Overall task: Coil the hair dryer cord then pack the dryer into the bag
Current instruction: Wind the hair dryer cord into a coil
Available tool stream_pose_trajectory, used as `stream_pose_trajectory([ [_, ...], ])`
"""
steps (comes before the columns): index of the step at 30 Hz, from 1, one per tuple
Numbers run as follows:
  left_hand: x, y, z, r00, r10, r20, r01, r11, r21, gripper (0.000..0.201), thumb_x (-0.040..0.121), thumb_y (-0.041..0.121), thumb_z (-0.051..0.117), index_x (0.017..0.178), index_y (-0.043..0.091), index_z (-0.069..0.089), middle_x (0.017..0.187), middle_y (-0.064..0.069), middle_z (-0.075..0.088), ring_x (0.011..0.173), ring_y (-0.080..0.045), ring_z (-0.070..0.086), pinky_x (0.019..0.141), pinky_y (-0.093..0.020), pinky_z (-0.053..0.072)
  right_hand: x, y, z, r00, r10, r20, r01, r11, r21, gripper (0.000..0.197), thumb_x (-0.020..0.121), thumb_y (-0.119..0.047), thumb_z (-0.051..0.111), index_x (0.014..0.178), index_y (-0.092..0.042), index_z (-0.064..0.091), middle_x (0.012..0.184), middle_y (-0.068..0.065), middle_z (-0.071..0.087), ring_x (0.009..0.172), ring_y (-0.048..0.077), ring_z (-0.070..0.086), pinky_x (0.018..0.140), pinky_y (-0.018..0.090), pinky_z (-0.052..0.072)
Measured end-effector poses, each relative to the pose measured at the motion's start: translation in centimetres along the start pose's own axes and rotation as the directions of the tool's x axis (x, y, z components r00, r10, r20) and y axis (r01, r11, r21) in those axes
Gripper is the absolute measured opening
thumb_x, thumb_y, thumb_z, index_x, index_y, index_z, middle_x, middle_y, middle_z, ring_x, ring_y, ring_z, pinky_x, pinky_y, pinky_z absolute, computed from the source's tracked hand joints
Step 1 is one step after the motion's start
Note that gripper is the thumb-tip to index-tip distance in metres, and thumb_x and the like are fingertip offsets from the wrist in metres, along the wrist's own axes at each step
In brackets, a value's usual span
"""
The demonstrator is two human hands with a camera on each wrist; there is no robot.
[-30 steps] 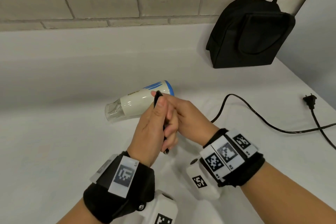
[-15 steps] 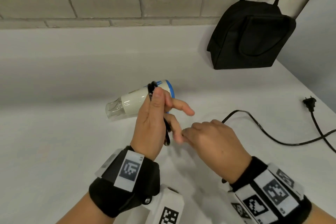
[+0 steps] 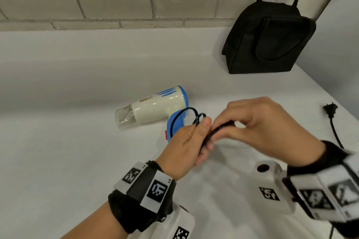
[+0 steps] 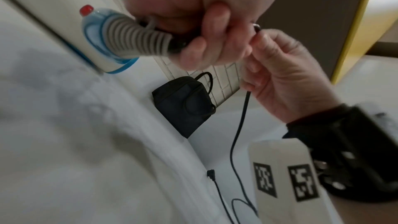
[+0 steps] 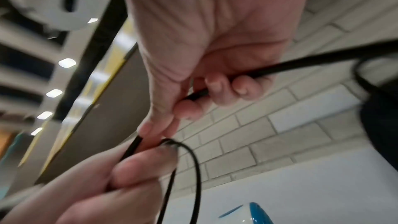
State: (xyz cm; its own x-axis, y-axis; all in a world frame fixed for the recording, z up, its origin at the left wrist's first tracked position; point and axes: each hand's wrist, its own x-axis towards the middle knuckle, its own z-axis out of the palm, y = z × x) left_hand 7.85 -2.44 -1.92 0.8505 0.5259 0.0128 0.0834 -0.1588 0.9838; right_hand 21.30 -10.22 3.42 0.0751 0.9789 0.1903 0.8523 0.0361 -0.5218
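A cream and blue hair dryer lies on its side on the white table, nozzle to the left. My left hand holds several loops of its black cord just in front of the blue handle, thumb pressed on the bundle. My right hand pinches the cord right beside the left hand's thumb. From there the cord hangs down to the table and runs to the plug at the right edge. The black bag stands at the back right, closed.
A brick wall runs along the back of the table. The table's right edge slants close past the plug and the bag. The grey ribbed strain relief of the dryer handle shows beside my left fingers.
My right hand rose from low near the table and brought a new length of cord up to the left hand. The left hand swung right, so the blue handle now shows.
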Motion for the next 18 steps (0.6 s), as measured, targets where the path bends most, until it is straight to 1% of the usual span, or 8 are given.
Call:
stream_pose_trajectory([
  [2, 0.2, -0.5, -0.2, 0.997, -0.072, 0.019, 0.074, 0.992, -0.105, 0.060, 0.085, 0.061, 0.021, 0.041, 0.023, 0.038, 0.027, 0.006, 0.032, 0.032, -0.009, 0.027, 0.040, -0.021, 0.028, 0.9, 1.2, -0.5, 0.997, 0.071, -0.019, -0.062, 0.952, 0.300, 0.016, 0.061, -0.045, 0.070, 0.072, -0.033, 0.072, 0.063, -0.021, 0.065, 0.061, 0.006, 0.058, 0.060, 0.014, 0.041],
  [3, 0.3, -0.8, -0.3, 0.995, -0.089, 0.040, 0.094, 0.985, -0.146, 0.058, 0.081, 0.064, 0.023, 0.041, 0.024, 0.035, 0.029, 0.007, 0.030, 0.033, -0.010, 0.025, 0.040, -0.022, 0.025, 1.3, 1.7, -0.5, 0.997, 0.080, -0.020, -0.067, 0.928, 0.366, 0.016, 0.062, -0.040, 0.067, 0.074, -0.031, 0.073, 0.063, -0.022, 0.064, 0.061, 0.010, 0.056, 0.060, 0.015, 0.041],
  [7, 0.5, -1.3, 0.1, 0.970, -0.092, 0.227, 0.135, 0.974, -0.180, 0.062, 0.057, 0.083, 0.039, 0.042, 0.025, 0.025, 0.030, 0.010, 0.026, 0.035, -0.009, 0.018, 0.042, -0.027, 0.018, 2.2, 2.1, -0.5, 0.995, 0.060, -0.075, -0.024, 0.911, 0.412, 0.011, 0.074, -0.023, 0.067, 0.080, -0.032, 0.069, 0.066, -0.025, 0.061, 0.058, 0.013, 0.045, 0.059, 0.012, 0.038],
  [10, 0.4, -1.3, -0.4, 0.961, -0.107, 0.257, 0.178, 0.945, -0.275, 0.062, 0.047, 0.086, 0.048, 0.040, 0.027, 0.027, 0.030, 0.012, 0.025, 0.032, -0.007, 0.018, 0.040, -0.021, 0.018, 4.8, 1.8, 1.3, 0.994, 0.053, -0.093, 0.000, 0.868, 0.496, 0.017, 0.073, -0.009, 0.069, 0.080, -0.025, 0.069, 0.064, -0.024, 0.064, 0.061, 0.000, 0.053, 0.064, 0.009, 0.042],
  [12, 0.1, -1.1, -1.1, 0.963, -0.109, 0.246, 0.197, 0.907, -0.372, 0.060, 0.049, 0.080, 0.055, 0.039, 0.028, 0.029, 0.030, 0.014, 0.025, 0.030, -0.005, 0.018, 0.037, -0.014, 0.021, 6.1, 1.8, 2.9, 0.993, 0.093, -0.070, -0.037, 0.823, 0.566, 0.015, 0.076, -0.005, 0.067, 0.085, -0.017, 0.070, 0.066, -0.016, 0.067, 0.068, -0.001, 0.059, 0.071, 0.012, 0.047],
  [14, -0.2, -0.8, -1.8, 0.973, -0.120, 0.198, 0.200, 0.864, -0.461, 0.062, 0.055, 0.074, 0.058, 0.041, 0.025, 0.024, 0.029, 0.014, 0.024, 0.028, -0.003, 0.017, 0.037, -0.012, 0.018, 6.4, 2.1, 4.6, 0.995, 0.102, -0.014, -0.080, 0.845, 0.529, 0.019, 0.083, -0.009, 0.060, 0.099, -0.017, 0.067, 0.078, -0.001, 0.071, 0.073, 0.003, 0.060, 0.076, 0.016, 0.047],
  [16, -0.1, -0.4, -2.3, 0.983, -0.130, 0.131, 0.181, 0.815, -0.550, 0.060, 0.071, 0.066, 0.048, 0.045, 0.021, 0.018, 0.028, 0.014, 0.023, 0.026, -0.002, 0.016, 0.039, -0.013, 0.012, 5.6, 2.6, 6.2, 0.994, 0.111, 0.013, -0.101, 0.843, 0.529, 0.026, 0.089, -0.008, 0.051, 0.111, -0.017, 0.062, 0.102, 0.009, 0.070, 0.084, 0.000, 0.062, 0.082, 0.013, 0.047],
  [18, 0.2, 0.1, -2.7, 0.992, -0.110, 0.058, 0.121, 0.753, -0.646, 0.050, 0.077, 0.057, 0.032, 0.044, 0.022, 0.018, 0.028, 0.013, 0.023, 0.026, -0.003, 0.010, 0.037, -0.014, 0.009, 4.5, 3.1, 7.8, 0.995, 0.099, 0.025, -0.099, 0.883, 0.458, 0.033, 0.092, -0.006, 0.043, 0.117, -0.023, 0.057, 0.107, 0.016, 0.068, 0.095, 0.016, 0.064, 0.088, 0.023, 0.048],
])
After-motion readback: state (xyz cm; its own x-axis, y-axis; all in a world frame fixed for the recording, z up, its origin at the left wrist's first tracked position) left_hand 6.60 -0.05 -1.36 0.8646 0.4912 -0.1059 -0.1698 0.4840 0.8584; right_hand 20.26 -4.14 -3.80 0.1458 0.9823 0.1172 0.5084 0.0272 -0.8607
